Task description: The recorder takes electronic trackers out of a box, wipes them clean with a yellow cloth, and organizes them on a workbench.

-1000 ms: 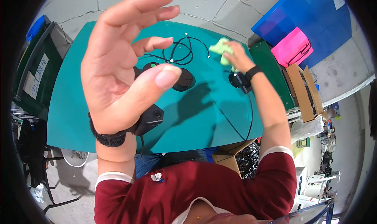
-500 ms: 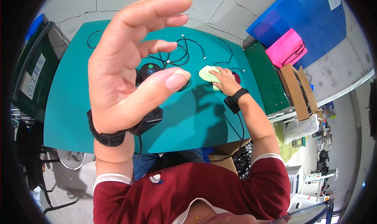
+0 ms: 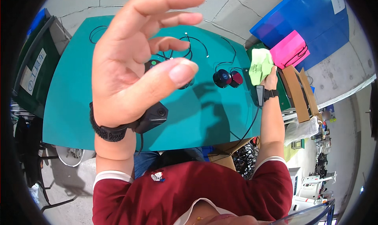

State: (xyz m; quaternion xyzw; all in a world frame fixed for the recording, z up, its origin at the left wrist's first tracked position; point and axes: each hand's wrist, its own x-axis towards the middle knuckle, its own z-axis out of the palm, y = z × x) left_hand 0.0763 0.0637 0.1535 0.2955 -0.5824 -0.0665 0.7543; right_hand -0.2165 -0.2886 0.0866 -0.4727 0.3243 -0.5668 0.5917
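My left hand point(image 3: 130, 75) is raised close to the view with its fingers curved and apart, holding nothing. A black box with a lens point(image 3: 155, 116) is strapped to that wrist. At the table's right edge, my right hand point(image 3: 271, 80) grips a light green cloth point(image 3: 260, 65), which spreads out above the fingers; most of the fingers are hidden. A grey-black box point(image 3: 260, 95) sits on the right wrist. Left of the cloth, a round black device point(image 3: 222, 79) stands on the table beside a dark red-faced round one point(image 3: 236, 79). My left hand partly hides another black device with a green sticker point(image 3: 153, 62).
Thin black cables point(image 3: 206, 47) with white connectors lie along the far part of the green table point(image 3: 185, 126). Beyond its right edge are a pink bag point(image 3: 289, 47), a blue panel point(image 3: 315, 24) and an open cardboard box point(image 3: 301, 93). A dark green bin point(image 3: 33, 67) stands left.
My right hand has moved right with the green cloth, off the round devices, and both now show. The cloth has been lifted and spread. My left hand has shifted slightly right.
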